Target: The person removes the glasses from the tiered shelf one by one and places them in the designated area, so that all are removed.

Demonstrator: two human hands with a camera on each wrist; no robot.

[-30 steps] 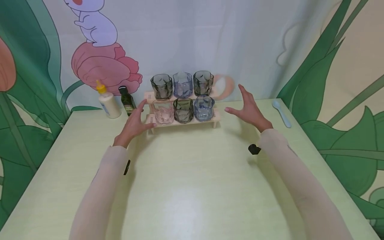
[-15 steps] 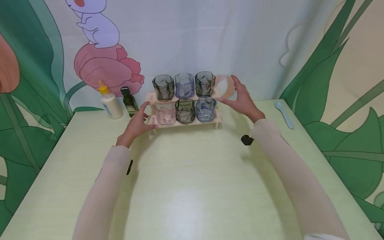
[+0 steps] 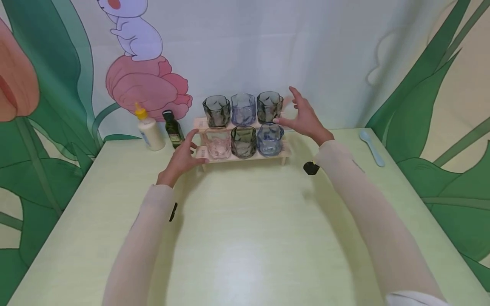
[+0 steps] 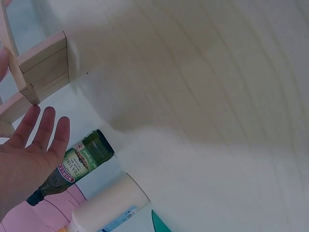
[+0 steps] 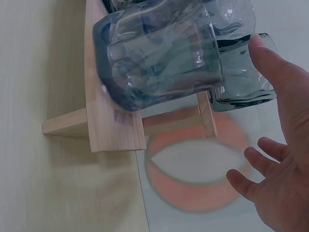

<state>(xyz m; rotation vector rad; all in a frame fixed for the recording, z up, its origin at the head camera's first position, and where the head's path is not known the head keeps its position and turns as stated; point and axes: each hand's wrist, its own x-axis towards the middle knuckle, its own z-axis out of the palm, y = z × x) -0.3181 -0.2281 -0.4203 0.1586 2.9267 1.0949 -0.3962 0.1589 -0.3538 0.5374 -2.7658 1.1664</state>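
Observation:
A two-tier wooden rack (image 3: 286,152) holds several wavy glass tumblers. On its lower shelf stand a pale pink tumbler (image 3: 218,143), a dark grey one and a blue tumbler (image 3: 270,140). Behind them, the upper shelf carries a lavender tumbler (image 3: 243,109) between two smoky grey ones. My left hand (image 3: 179,160) is at the rack's left end, fingers extended; the left wrist view shows fingertips right at the wood (image 4: 46,63). My right hand (image 3: 304,121) is spread beside the back right grey tumbler (image 3: 269,108), its thumb overlapping that tumbler in the right wrist view.
Left of the rack stand a dark green olive oil bottle (image 3: 174,131) and a white bottle (image 3: 152,134) with a yellow cap. A light blue spoon (image 3: 372,148) lies near the table's right edge. A patterned curtain (image 3: 329,63) hangs directly behind.
My right hand has moved left and up to the back right grey tumbler. My left hand stays at the rack's left end. The whole view has shifted slightly.

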